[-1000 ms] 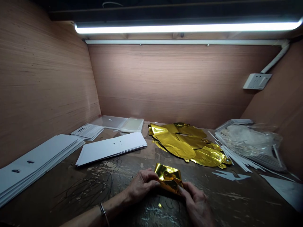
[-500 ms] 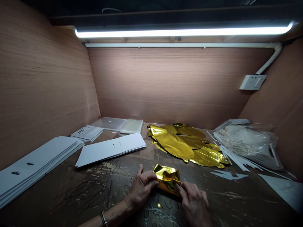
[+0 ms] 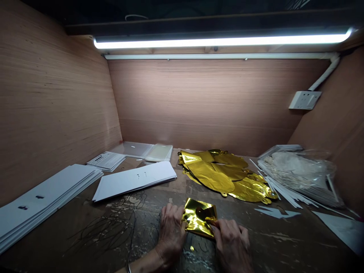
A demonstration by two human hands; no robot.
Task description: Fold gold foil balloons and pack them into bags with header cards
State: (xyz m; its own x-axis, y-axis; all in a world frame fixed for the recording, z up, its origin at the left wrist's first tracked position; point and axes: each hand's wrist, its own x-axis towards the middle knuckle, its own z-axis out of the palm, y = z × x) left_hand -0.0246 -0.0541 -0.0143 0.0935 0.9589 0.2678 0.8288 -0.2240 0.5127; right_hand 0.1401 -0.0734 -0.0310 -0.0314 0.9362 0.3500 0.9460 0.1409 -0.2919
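A folded gold foil balloon (image 3: pixel 200 215) lies flat as a small shiny packet on the dark worktop, near the front. My left hand (image 3: pixel 172 229) grips its left edge, fingers curled in and thumb along the near side. At its lower right corner, my right hand (image 3: pixel 231 242) pinches the foil between thumb and fingers. Both hands' fingertips are partly hidden. Behind the packet lies a pile of flat gold foil balloons (image 3: pixel 210 172) with small tabs on their edges.
White card stacks (image 3: pixel 136 180) lie at mid left and far left. Clear plastic sleeves (image 3: pixel 136 148) are at the back. On the right sit a plastic bag (image 3: pixel 301 170), white sticks (image 3: pixel 284 193) and paper scraps (image 3: pixel 277 212). Thin black ties (image 3: pixel 113 222) are scattered front left.
My left hand has shifted right and curled its fingers over the packet's left edge. The foil packet now lies flatter. My right hand stays at its right corner.
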